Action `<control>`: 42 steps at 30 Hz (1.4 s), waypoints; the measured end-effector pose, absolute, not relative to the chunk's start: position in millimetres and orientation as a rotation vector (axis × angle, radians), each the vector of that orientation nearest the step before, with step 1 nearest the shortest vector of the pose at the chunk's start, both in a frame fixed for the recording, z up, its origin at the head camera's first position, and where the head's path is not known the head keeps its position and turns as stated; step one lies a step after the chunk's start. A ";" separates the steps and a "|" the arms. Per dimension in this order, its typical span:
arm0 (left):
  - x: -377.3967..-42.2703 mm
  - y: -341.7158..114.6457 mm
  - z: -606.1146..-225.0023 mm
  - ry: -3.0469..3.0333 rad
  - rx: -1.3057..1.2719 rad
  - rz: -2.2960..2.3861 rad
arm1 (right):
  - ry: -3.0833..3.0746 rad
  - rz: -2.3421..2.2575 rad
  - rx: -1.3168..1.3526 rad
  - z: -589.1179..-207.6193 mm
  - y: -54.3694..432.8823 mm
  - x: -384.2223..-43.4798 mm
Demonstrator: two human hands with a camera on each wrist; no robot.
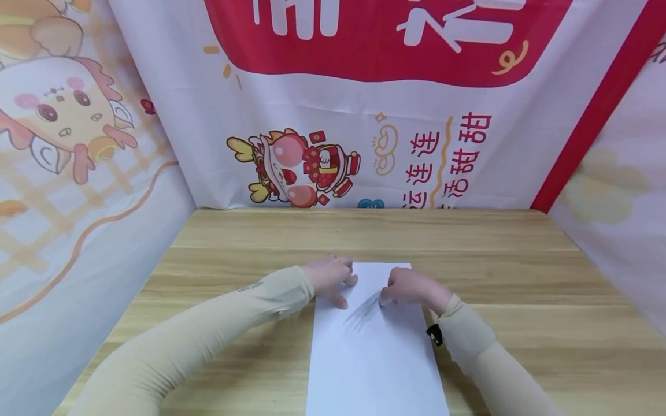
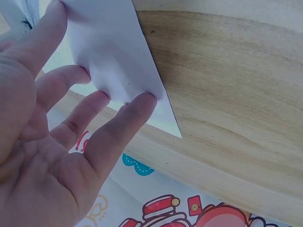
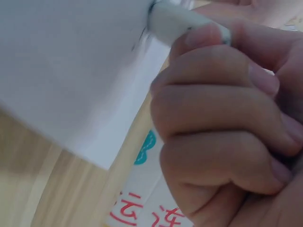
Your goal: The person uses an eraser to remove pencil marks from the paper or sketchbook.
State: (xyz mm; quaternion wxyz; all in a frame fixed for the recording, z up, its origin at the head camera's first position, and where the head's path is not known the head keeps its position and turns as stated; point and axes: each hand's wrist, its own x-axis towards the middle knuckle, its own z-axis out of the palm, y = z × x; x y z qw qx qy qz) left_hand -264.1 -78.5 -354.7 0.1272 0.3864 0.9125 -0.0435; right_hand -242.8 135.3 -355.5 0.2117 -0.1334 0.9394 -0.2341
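A long white sheet of paper lies on the wooden table, with a patch of grey pencil-like strokes near its far end. My left hand rests at the sheet's far left part. In the left wrist view its spread fingertips press on the paper near a corner. My right hand is over the right side, at the upper end of the strokes. Between thumb and index finger it pinches a small white eraser, whose darkened end meets the paper; the other fingers are curled in.
The wooden table extends around the sheet on both sides. A printed cloth hangs behind its far edge, and more printed cloth is at the left. A small black object sits by the right wrist.
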 end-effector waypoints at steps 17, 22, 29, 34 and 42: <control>-264.0 -76.9 -354.1 2.656 1.131 -0.123 | 2.635 -0.662 -0.306 -354.2 138.6 -242.4; -263.3 -77.4 -357.4 2.660 1.112 -0.096 | 2.560 -0.615 -0.382 -356.2 134.7 -239.7; -265.5 -76.9 -359.0 2.676 1.086 -0.078 | 2.563 -0.706 -0.342 -356.9 136.0 -241.5; -264.3 -75.0 -357.1 2.666 1.062 -0.072 | 2.556 -0.727 -0.314 -359.2 135.8 -238.6; -262.2 -76.0 -354.4 2.658 1.058 -0.075 | 2.554 -0.682 -0.280 -355.9 131.1 -234.4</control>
